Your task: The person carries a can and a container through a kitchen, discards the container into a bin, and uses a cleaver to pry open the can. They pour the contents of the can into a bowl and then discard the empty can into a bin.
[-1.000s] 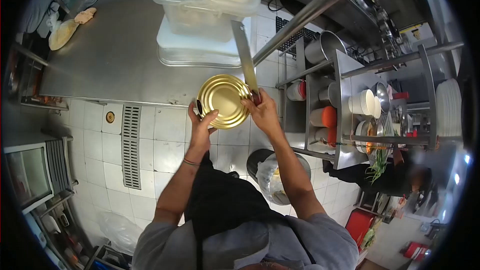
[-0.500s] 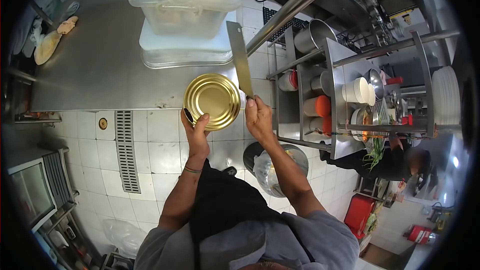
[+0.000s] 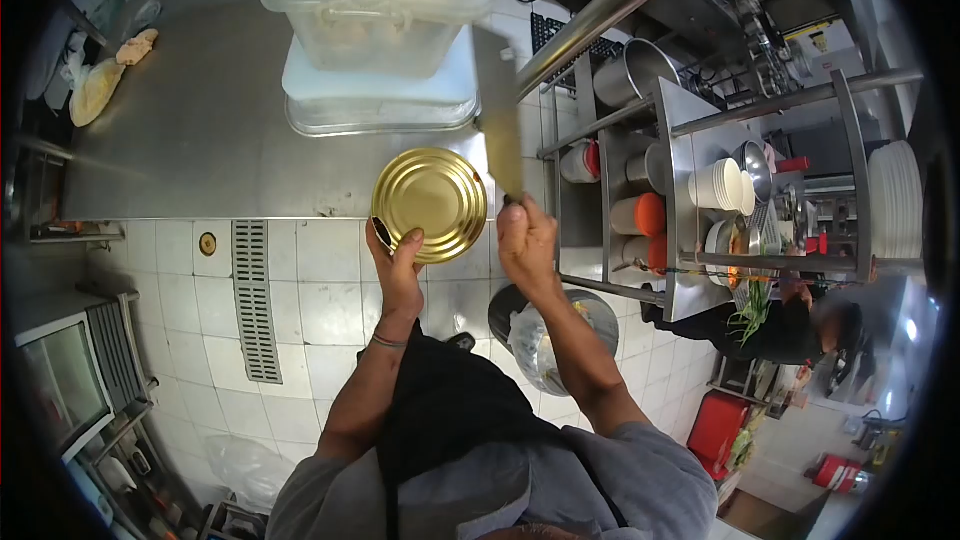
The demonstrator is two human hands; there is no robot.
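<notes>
At the front edge of the steel table (image 3: 210,140), the left hand (image 3: 398,275) grips the round gold can (image 3: 430,205), thumb on its rim; whether the table bears any weight, I cannot tell. The right hand (image 3: 528,245) is clenched round the handle of a broad-bladed knife (image 3: 502,135), its blurred blade pointing away from the person beside the can. The step in hand appears to be steadying the can with the knife ready; any move of the blade calls for a firm left grip and clear fingers. Beyond the can, a lidded plastic tub (image 3: 370,40) sits over a white-topped container (image 3: 375,105), crowding the blade's left side, while 1 steel rail (image 3: 620,15) slants past its right. A bag-lined bin (image 3: 530,345) stands below the right forearm. At far right is 1 co-worker (image 3: 785,325).
</notes>
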